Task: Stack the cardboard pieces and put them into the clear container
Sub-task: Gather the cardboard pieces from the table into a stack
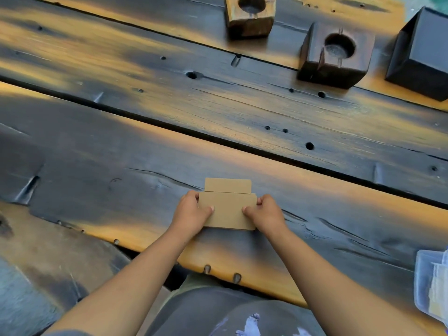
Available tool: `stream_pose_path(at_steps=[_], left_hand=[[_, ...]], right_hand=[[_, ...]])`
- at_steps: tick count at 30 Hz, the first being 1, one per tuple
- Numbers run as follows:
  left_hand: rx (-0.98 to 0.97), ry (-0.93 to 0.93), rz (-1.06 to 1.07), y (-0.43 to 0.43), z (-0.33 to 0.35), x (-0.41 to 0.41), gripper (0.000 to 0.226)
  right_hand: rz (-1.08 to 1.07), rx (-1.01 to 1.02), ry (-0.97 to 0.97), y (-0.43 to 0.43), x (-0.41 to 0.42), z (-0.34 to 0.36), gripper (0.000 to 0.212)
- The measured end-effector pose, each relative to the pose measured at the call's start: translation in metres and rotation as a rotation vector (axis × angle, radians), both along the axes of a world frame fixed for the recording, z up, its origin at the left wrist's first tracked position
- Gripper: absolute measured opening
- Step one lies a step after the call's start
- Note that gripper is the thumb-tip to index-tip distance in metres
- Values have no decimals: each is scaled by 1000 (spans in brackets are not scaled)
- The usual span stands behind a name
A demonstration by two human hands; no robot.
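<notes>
Left hand (pixel 191 214) grips left edge of cardboard stack (pixel 228 212), thumb on top. Right hand (pixel 264 214) grips right edge the same way. Stack sits on wooden table (pixel 121 151), near its front edge. Clear container (pixel 429 284) far right, well apart.
</notes>
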State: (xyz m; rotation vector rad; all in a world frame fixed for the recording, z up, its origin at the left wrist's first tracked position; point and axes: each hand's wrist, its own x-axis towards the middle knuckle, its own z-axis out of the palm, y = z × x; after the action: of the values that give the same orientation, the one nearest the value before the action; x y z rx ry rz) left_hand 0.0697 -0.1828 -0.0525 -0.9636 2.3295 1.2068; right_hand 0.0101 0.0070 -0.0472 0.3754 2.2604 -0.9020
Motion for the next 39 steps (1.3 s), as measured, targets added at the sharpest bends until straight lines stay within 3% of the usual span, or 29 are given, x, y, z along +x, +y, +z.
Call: stream_pose_path(at_steps=[14, 19, 25, 30, 35, 39], left_hand=[[43, -53, -51, -10, -13, -8, 39], [52, -75, -52, -11, -11, -8, 44], [118, -107, -19, -9, -10, -12, 43], [270, -123, 118, -7, -6, -13, 42], [300, -96, 118, 2, -2, -16, 27], [256, -74, 48, 21, 8, -23, 39]], right_hand=[[2, 4, -48, -7, -6, -5, 25], [-17, -6, -62, -8, -7, -2, 36], [-58, -32, -85, -10, -7, -4, 12], [-114, -50, -92, -8, -8, -4, 17], [-187, -90, -60, 3, -4, -2, 17], [-243, -99, -22, 26, 1, 4, 20]])
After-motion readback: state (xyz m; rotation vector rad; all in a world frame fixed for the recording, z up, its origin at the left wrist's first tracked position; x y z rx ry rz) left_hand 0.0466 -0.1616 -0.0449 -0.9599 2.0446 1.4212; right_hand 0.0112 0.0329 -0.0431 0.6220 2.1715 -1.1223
